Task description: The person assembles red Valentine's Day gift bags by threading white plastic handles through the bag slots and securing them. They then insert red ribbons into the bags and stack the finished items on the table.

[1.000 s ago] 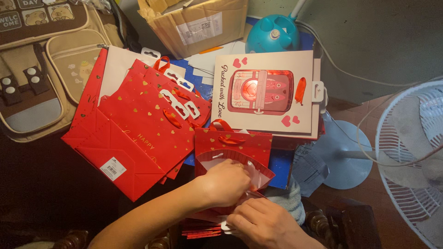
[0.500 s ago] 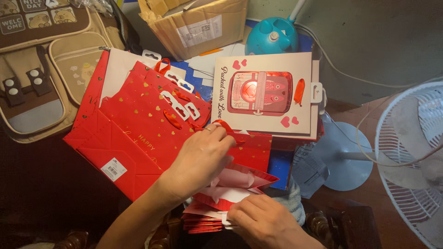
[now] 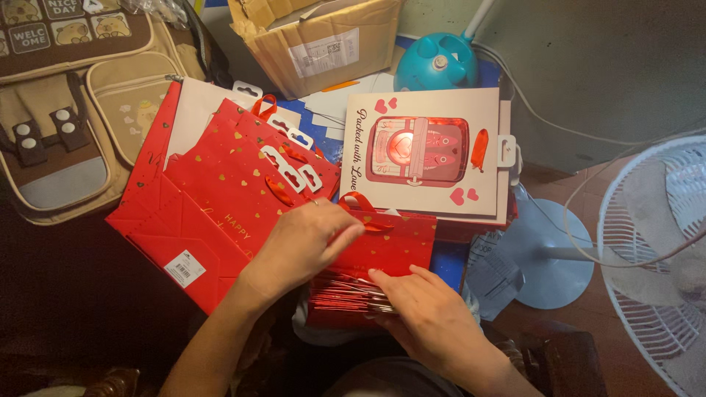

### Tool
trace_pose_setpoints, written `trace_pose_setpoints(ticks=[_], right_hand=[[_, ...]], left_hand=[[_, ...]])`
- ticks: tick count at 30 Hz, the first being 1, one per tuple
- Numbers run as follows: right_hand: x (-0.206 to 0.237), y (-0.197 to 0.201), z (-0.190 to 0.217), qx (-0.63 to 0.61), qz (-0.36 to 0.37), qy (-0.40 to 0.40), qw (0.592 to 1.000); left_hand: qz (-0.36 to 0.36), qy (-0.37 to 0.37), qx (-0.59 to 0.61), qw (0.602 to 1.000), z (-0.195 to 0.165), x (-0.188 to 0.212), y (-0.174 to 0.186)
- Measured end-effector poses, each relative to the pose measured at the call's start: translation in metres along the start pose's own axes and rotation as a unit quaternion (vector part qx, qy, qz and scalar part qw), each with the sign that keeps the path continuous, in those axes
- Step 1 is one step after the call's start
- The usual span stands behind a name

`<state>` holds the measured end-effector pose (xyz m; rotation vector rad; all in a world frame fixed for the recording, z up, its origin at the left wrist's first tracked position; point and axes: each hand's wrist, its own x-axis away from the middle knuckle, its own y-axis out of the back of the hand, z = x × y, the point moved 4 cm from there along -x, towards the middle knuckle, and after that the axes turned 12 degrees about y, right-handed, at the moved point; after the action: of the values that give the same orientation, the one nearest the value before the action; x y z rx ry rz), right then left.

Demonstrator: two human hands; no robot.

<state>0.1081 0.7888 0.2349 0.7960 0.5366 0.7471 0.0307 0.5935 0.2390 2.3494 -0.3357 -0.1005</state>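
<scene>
Far left: a tan and brown backpack (image 3: 66,110), cut off by the left and top edges. Just right of it, a fan of flat red gift bags (image 3: 213,213) with gold hearts, lower corners lost in shadow. Centre, near: left hand (image 3: 305,239) lying palm-down on the top small red bag (image 3: 393,239), fingers loosely curled over its upper edge by the red ribbon handle; grip underneath hidden, so impossible to tell how firmly held. Below, a stack of folded red bags (image 3: 342,294), partly covered by both hands. Right hand (image 3: 426,316) at the stack's near right edge, fingers flat, fingertips touching the edges. Farther right: a pale boxed gift set (image 3: 430,151), a blue fan base (image 3: 548,254), a white fan grille (image 3: 654,250) cut off.
</scene>
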Motion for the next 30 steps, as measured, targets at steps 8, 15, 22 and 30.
trace_pose_setpoints(ticks=[8, 15, 22, 30], right_hand=[[-0.005, 0.007, 0.004, 0.027, -0.034, 0.026, 0.999], [-0.016, 0.015, 0.008, 0.127, -0.112, 0.045, 0.985], [-0.008, 0.011, 0.013, 0.043, -0.093, 0.051, 0.993], [0.001, 0.005, 0.023, 0.059, -0.089, 0.112, 0.988]], left_hand=[[-0.041, -0.047, -0.092, 0.994, 0.011, -0.002, -0.016], [0.063, -0.068, -0.055, 0.994, -0.003, 0.011, -0.013], [0.1, -0.045, 0.016, 0.994, -0.016, 0.016, -0.013], [0.221, 0.017, -0.229, 0.948, -0.024, 0.011, -0.067]])
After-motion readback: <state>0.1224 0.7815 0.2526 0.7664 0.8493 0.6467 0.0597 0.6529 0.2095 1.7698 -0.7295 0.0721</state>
